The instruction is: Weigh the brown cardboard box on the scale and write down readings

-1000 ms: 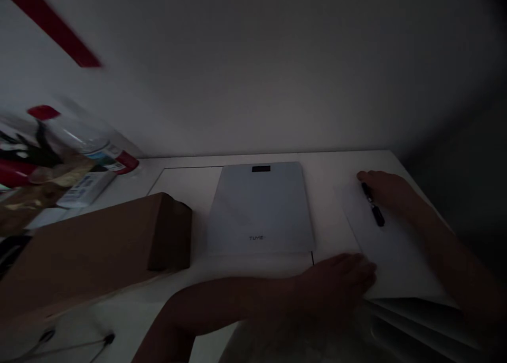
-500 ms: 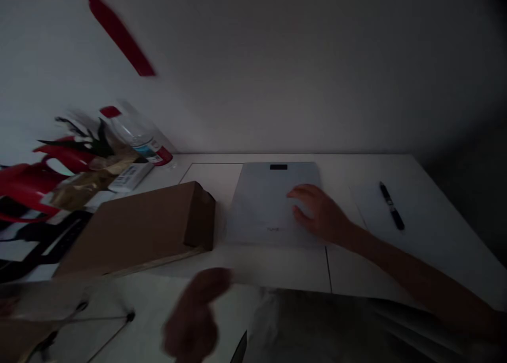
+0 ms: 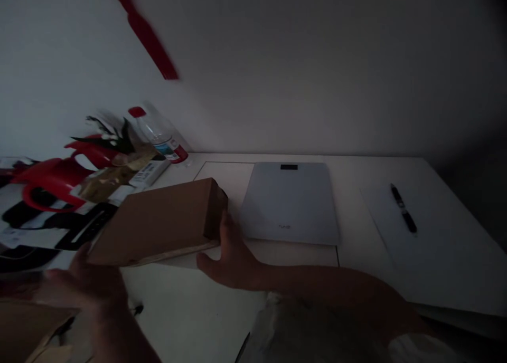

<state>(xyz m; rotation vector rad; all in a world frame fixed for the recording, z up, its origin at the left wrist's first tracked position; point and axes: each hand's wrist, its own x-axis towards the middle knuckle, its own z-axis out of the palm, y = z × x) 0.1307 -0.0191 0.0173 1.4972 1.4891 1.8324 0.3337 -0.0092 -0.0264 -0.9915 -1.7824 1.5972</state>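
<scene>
A closed brown cardboard box (image 3: 158, 220) lies on the white table (image 3: 356, 173), left of a pale flat scale (image 3: 285, 204) with a small dark display. My right hand (image 3: 233, 255) is at the box's right end, its fingers stretched along that face and its thumb apart in front. My left hand (image 3: 87, 289), blurred by motion, is by the box's near left corner with thumb and fingers spread. Whether the left fingers touch the cardboard, I cannot tell.
On the right, a black pen (image 3: 403, 207) lies on a white sheet of paper (image 3: 384, 215). Behind the box stand a plastic bottle (image 3: 164, 141) with a red cap and a red watering can (image 3: 59, 178). Another cardboard box (image 3: 27, 326) is at lower left.
My right hand has left the scale and moved left to the box's right end. My left hand has moved left to the box's other end. The view has shifted slightly left.
</scene>
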